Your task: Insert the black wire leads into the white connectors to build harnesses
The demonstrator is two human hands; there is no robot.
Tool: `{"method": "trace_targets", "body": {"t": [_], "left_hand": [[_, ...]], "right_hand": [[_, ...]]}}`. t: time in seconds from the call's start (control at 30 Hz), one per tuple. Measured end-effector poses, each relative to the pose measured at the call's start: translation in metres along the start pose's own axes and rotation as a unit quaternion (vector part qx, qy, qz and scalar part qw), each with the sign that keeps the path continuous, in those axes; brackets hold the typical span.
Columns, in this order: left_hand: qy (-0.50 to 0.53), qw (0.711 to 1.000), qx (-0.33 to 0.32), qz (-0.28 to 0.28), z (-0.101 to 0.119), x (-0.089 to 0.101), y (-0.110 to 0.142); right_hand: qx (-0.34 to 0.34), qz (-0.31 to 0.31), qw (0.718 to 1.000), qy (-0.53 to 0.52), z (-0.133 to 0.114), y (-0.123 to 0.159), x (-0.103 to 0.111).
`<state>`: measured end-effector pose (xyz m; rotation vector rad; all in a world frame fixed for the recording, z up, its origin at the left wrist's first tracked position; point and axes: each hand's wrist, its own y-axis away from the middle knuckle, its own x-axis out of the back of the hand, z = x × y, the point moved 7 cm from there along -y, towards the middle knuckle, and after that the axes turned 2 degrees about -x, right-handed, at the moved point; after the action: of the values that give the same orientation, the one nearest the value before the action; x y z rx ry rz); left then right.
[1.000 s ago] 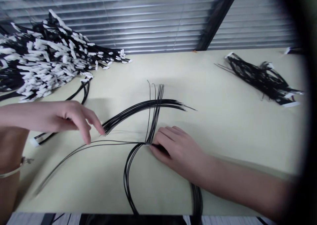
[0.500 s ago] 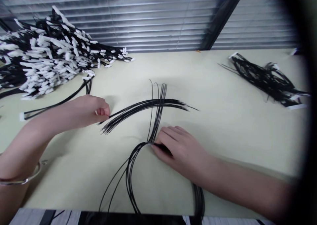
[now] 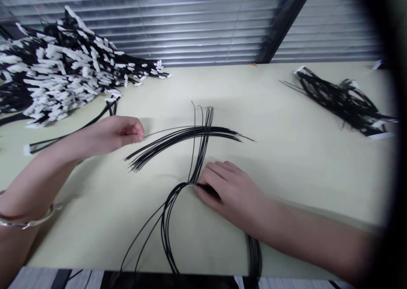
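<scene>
The left hand (image 3: pixel 118 133) pinches one wire (image 3: pixel 159 132), apparently parting it from the bundle (image 3: pixel 173 140); the right hand (image 3: pixel 229 191) grips gathered wires (image 3: pixel 197 167). Next calls for a light pull!

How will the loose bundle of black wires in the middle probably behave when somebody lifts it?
The loose bundle is likely springy, not limp: it lies in a smooth arc. It may fan apart, since no tie shows around it. Pulling one out may be easy: the left hand pinches one wire, its end apart from the rest.
</scene>
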<state>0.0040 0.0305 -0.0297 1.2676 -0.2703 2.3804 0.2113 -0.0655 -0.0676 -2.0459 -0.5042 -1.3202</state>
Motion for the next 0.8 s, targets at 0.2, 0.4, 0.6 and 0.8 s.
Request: {"method": "trace_targets", "body": {"t": [0.2, 0.4, 0.6, 0.8], "left_hand": [[0.194, 0.977, 0.034, 0.077, 0.003, 0.007, -0.001], [0.343, 0.937, -0.017, 0.066, 0.070, -0.033, 0.015], [0.128, 0.984, -0.092, 0.087, 0.099, -0.062, 0.029], [0.007, 0.986, -0.127, 0.104, 0.099, -0.068, 0.032]], "right_hand": [[0.002, 0.001, 1.000, 0.005, 0.000, 0.000, -0.001], [0.002, 0.001, 1.000, 0.004, 0.000, 0.000, -0.001], [0.006, 0.011, 1.000, 0.009, 0.000, -0.001, 0.000], [0.009, 0.011, 1.000, 0.006, 0.000, -0.001, 0.000]]}}
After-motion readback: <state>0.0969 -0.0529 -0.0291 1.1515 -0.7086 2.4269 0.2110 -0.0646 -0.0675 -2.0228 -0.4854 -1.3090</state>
